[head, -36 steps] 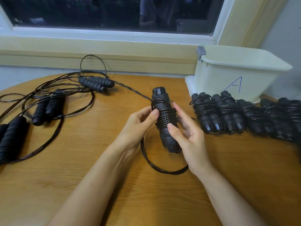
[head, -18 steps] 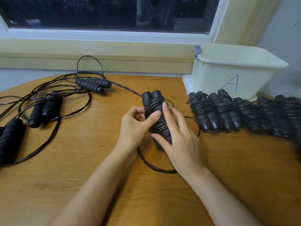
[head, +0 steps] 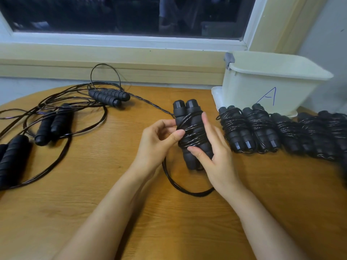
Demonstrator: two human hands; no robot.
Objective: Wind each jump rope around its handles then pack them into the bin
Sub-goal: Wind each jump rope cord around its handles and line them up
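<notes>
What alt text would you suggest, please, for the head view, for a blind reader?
Left hand and right hand grip two black jump rope handles, rope partly wound around them, at a wooden table. Wound ropes lie right, before a cream bin; unwound ropes left.

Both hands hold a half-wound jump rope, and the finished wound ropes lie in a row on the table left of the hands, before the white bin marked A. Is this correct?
Not quite. The head view shows the wound ropes lying right of the hands, not left. The rest stands: left hand and right hand hold the half-wound jump rope, and the row is before the white bin.
</notes>
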